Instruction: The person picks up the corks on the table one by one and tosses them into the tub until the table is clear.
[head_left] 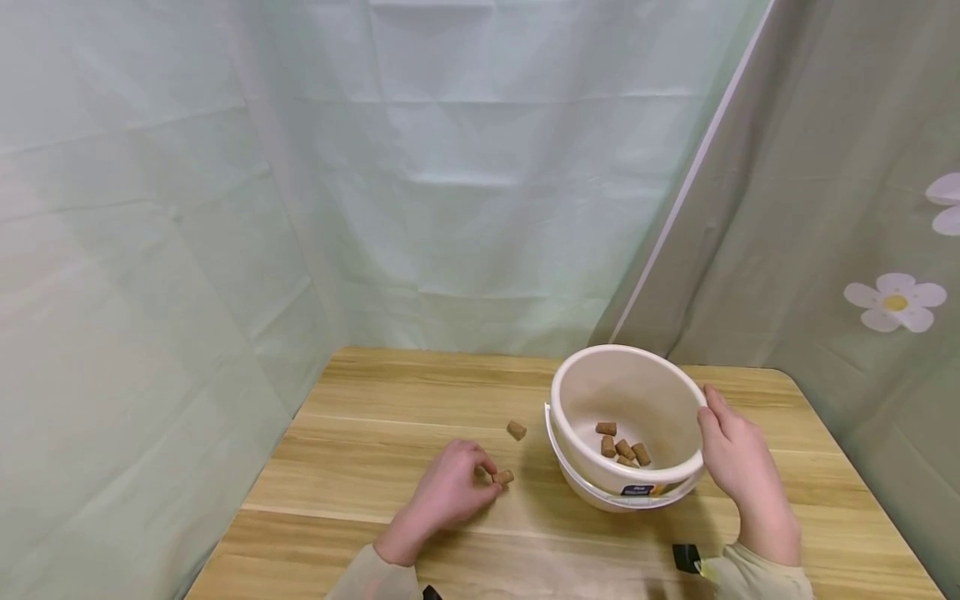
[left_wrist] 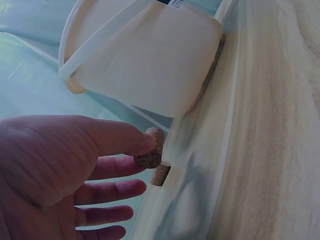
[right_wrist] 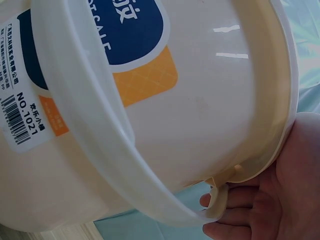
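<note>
Between thumb and index finger my left hand [head_left: 452, 487] pinches a cork [left_wrist: 150, 149], left of the bucket. A second cork [head_left: 517, 430] lies on the table a little farther back; it also shows past the fingers in the left wrist view. My right hand [head_left: 738, 454] grips the right rim of a cream plastic bucket [head_left: 637, 385], thumb at the rim and fingers on the outside by the handle joint. The bucket leans toward me, and several corks [head_left: 625, 448] lie on its bottom. In the right wrist view the white handle [right_wrist: 95, 120] hangs across the bucket's label.
The bucket stands on a wood-grain table [head_left: 360, 450]. Pale cloth [head_left: 480, 183] hangs behind and to the left, and a greyer curtain [head_left: 787, 233] with white flowers hangs on the right. A small black object [head_left: 686, 557] is by the right sleeve.
</note>
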